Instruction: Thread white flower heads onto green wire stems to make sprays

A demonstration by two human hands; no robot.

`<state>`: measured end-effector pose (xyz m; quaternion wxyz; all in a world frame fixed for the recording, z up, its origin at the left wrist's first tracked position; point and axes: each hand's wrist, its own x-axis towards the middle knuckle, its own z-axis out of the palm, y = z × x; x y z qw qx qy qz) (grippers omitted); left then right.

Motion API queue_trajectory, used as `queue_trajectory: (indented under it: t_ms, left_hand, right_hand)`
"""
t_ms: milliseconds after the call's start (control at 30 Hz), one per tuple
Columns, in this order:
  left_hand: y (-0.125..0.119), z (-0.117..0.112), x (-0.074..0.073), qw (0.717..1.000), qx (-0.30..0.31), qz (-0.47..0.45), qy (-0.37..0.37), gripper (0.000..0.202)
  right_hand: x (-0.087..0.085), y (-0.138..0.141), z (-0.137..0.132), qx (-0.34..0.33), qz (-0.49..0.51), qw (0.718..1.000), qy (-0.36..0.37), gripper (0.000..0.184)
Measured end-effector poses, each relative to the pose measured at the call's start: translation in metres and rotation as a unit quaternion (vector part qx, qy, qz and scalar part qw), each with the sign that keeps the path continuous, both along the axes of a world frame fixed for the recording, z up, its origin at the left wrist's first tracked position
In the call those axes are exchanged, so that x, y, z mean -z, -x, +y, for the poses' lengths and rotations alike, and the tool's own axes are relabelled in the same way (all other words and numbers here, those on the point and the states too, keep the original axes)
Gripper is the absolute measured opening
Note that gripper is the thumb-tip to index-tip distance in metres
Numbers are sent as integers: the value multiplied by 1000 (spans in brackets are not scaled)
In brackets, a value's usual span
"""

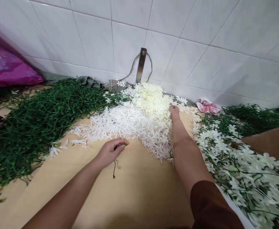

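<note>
My left hand (111, 152) is closed around a thin green plastic stem (114, 170), whose lower end hangs below the fingers over the tan board. Farther off, my right hand (174, 112) reaches the right edge of a heap of cream flower heads (151, 98). Its fingers look pinched together, but what they hold, if anything, is too small to make out. Between the hands spreads a pile of white, thin-pronged flower pieces (122, 121), which touches the cream heap.
Tangled green stems (53, 111) lie in a large mound at left. White flowers on green stems (237, 165) cover the right side. Behind are a tiled wall (129, 38), a metal strip (141, 65) with cord, a pink bag (8, 66) and a red-and-white cloth (208, 106).
</note>
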<state>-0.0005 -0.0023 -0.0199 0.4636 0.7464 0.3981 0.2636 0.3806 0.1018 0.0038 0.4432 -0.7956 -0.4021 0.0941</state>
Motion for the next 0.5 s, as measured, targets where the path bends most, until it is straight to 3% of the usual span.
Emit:
queue_trajectory:
  t_ms: [133, 300, 433, 500]
  left_hand:
    - [0, 2, -1, 1000, -9, -8, 2, 29]
    - [-1, 1, -3, 1000, -14, -16, 11, 28]
    - [-1, 1, -3, 1000, -10, -18, 7, 29]
    - [-1, 1, -2, 1000, -6, -19, 2, 28]
  right_hand:
    - [-9, 33, 8, -78, 98, 992, 6, 40]
    - [-35, 66, -16, -179, 143, 973, 8, 34]
    - [-66, 75, -23, -386, 160, 909, 4, 38]
    - [-78, 68, -12, -414, 185, 890, -32, 40]
